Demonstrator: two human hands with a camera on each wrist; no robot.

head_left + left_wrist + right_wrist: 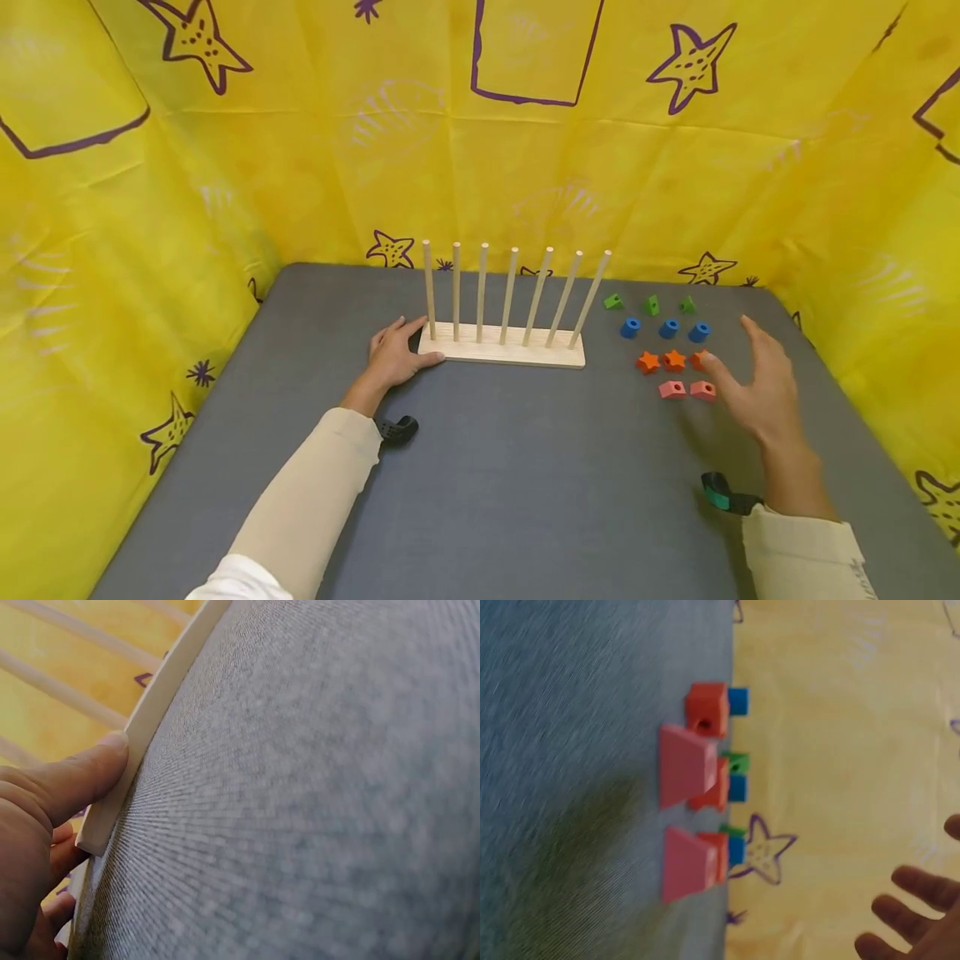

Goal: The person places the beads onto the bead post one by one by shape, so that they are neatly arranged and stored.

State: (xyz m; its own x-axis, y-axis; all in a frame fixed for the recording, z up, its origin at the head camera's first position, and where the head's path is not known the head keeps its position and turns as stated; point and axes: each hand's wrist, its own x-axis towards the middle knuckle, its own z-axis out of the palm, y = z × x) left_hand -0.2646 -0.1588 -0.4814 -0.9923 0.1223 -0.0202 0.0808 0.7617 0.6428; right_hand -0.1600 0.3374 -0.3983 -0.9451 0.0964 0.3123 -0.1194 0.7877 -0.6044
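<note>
A pale wooden peg board [510, 353] with several upright dowels stands near the middle of the table. My left hand [396, 354] grips its left end, the thumb on the front edge and fingers behind, as the left wrist view confirms with the base [159, 690]. Over the table's right side, my right hand [768, 392] hovers with fingers spread, holding nothing. Just left of it lie two pink blocks [702, 390] and three orange star beads [674, 360], one partly covered by the thumb. Beyond them are three blue cylinders [669, 328] and three green triangular beads [652, 305].
The grey tabletop [525, 475] spreads toward me. Yellow cloth [420, 167] with purple star drawings hangs close behind the table and along both sides. A black strap [397, 430] is on the left wrist, a black and green one [718, 492] on the right.
</note>
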